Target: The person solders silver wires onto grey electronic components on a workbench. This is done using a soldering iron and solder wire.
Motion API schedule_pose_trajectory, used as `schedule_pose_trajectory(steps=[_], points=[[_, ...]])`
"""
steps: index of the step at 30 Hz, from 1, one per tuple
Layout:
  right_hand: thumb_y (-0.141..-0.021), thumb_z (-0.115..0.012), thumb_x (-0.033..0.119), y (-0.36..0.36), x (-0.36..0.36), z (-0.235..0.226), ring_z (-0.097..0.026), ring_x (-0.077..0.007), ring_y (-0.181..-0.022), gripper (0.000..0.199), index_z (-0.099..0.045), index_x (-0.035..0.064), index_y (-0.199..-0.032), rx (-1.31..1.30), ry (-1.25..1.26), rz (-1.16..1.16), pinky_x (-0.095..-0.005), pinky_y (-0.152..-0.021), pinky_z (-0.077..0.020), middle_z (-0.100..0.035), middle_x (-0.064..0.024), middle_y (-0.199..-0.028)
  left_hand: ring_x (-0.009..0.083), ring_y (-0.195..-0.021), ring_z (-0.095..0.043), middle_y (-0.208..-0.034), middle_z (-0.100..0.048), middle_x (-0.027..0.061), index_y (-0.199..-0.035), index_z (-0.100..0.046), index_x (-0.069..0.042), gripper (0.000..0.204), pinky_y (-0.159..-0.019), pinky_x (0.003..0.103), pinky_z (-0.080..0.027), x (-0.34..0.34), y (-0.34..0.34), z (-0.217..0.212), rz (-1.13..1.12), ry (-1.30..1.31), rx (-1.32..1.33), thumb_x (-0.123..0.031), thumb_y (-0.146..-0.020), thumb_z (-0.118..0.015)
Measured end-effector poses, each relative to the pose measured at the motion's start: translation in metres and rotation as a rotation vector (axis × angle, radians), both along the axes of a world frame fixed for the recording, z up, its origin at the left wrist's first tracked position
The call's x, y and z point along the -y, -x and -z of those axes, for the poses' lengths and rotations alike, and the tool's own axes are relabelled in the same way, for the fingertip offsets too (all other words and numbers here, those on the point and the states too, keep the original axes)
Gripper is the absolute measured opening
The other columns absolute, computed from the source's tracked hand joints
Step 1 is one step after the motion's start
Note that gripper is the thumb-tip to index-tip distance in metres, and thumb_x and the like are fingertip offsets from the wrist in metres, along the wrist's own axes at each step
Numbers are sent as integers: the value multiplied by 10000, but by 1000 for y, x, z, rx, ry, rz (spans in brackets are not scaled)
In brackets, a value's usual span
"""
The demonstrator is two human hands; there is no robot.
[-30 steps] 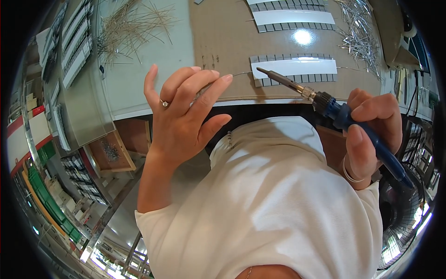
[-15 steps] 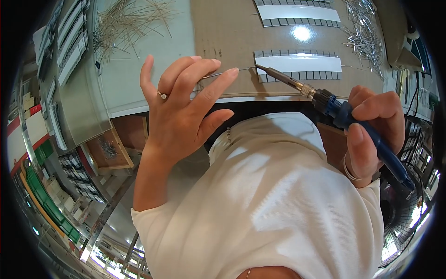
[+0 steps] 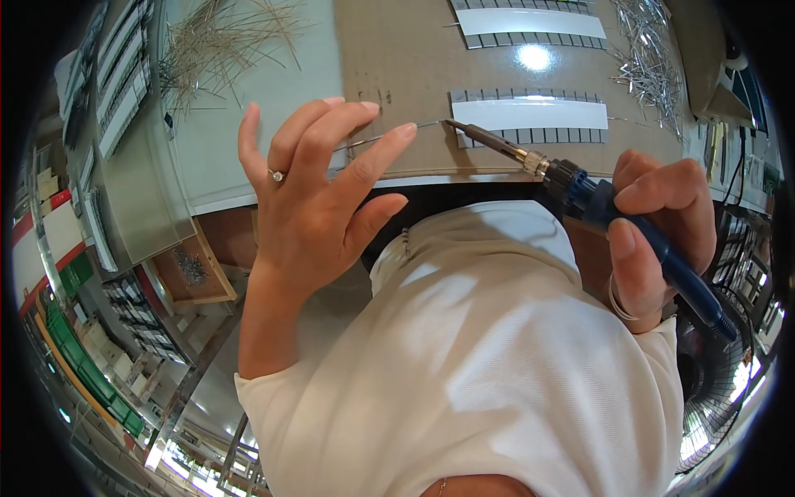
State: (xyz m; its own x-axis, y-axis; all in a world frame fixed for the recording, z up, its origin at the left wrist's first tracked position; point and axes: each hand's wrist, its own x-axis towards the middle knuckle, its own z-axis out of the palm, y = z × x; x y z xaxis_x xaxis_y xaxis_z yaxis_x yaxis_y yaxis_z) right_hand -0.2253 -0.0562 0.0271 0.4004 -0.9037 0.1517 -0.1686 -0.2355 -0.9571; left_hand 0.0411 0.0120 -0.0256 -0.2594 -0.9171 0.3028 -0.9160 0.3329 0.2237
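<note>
My right hand (image 3: 691,211) grips the blue handle of a soldering iron (image 3: 592,195), its thin dark tip pointing left. That tip meets, or nearly meets, the end of a thin grey wire (image 3: 427,125), which looks like solder, at the left edge of a small panel (image 3: 530,114). The panel is dark grey with a white band along its middle and black lines across its edges. Between the index and middle fingers of my left hand (image 3: 310,186) runs the wire, the other fingers spread. Part of the wire is hidden behind the index finger.
A similar panel (image 3: 530,26) lies farther away on the brown board (image 3: 389,66). Piles of silvery strips (image 3: 646,62) and thin coppery wires (image 3: 219,50) sit at far right and far left. More panels (image 3: 126,83) stand left. A fan (image 3: 704,406) is at lower right.
Both hands have shifted slightly left. The iron's tip has moved left and a little down along the panel's left edge, and the wire has moved with my left hand.
</note>
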Motion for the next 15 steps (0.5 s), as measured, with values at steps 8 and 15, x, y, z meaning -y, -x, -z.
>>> schedule_pose_trajectory(steps=[8,15], points=[[-796,-714,304,-2,-1,-2,-289,-92,-577,326,-497,65,-843,-28,-39,4,-279,-538,-213,-390,-4,-627,232,-1194,-470,-1256,-509,-8,-1162,-661,-296,346,-1074,592,-140,3,-2,-1,-8,-23,0,-499,-923,-515],[-794,-727,319,-2,-4,-2,-298,-104,-582,355,-493,56,-838,-25,-31,65,-297,-553,-236,-398,-10,-639,305,-1217,-470,-1299,-495,68,-1203,-667,-217,424,-1097,559,-120,4,-2,-2,18,-57,40,-492,-961,-454]])
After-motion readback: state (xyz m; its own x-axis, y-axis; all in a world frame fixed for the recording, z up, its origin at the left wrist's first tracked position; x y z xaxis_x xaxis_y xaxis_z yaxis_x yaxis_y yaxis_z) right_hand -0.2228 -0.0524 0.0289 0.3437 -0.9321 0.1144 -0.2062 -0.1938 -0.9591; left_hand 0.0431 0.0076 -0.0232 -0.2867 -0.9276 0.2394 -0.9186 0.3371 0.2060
